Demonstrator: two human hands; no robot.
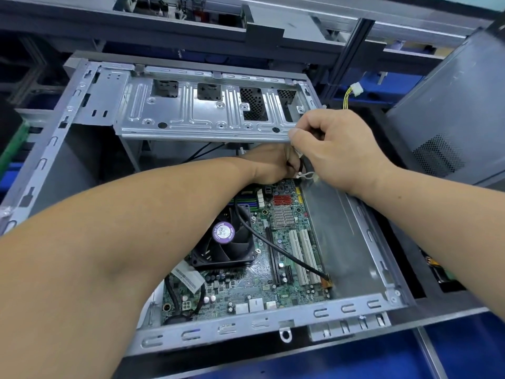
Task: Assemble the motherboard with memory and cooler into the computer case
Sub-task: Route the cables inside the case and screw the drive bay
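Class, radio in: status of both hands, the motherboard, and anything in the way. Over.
Both hands pinching cables at board's far edge. Motherboard seated in case, cooler fan mounted. Black cable lies across the slots.

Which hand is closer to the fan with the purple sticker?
Left. The left hand reaches over the board just beyond the fan, its forearm passing beside it. The right hand is farther off to the right, pinching a bundle of cables near the drive cage.

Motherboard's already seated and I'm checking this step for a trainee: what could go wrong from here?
Two possible risks:
1. Both the left hand and right hand work cables under the drive cage; its metal edge could scrape them.
2. The black cable lies beside the cooler fan and might foul its blades.
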